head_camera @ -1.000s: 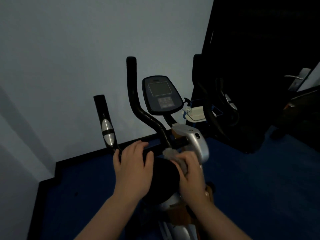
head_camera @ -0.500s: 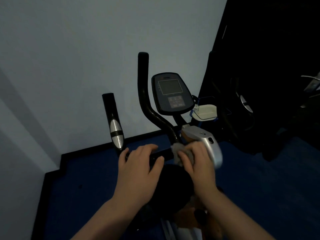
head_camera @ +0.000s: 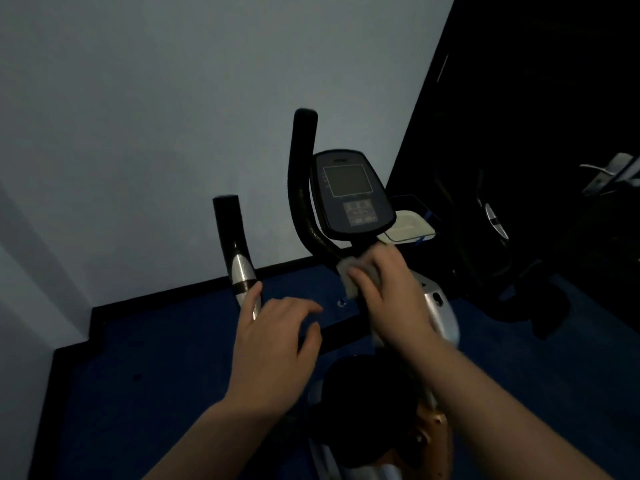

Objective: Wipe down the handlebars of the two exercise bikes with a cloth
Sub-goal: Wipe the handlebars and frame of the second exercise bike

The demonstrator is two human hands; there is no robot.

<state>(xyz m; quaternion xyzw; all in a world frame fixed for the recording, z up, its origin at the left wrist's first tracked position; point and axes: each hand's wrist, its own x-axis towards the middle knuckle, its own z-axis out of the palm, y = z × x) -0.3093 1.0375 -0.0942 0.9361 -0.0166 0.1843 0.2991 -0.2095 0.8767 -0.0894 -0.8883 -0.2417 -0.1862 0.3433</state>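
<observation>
Blue carpet point(head_camera: 156, 358) and a pale wall point(head_camera: 156, 116) frame an exercise bike, where the right hand point(head_camera: 391, 296) clamps a grey cloth point(head_camera: 348, 275) against the curved handlebar point(head_camera: 301, 188); the left hand point(head_camera: 273, 344), fingers point(head_camera: 298, 308) spread, rests on the crossbar point(head_camera: 341, 332).

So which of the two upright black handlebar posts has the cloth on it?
The taller post beside the console; the right hand presses the cloth at its base. The shorter, silver-banded post has none.

Right hand point(head_camera: 388, 292) presses cloth point(head_camera: 349, 277) on handlebar point(head_camera: 304, 188) (left hand point(head_camera: 273, 344) hovering).
</observation>
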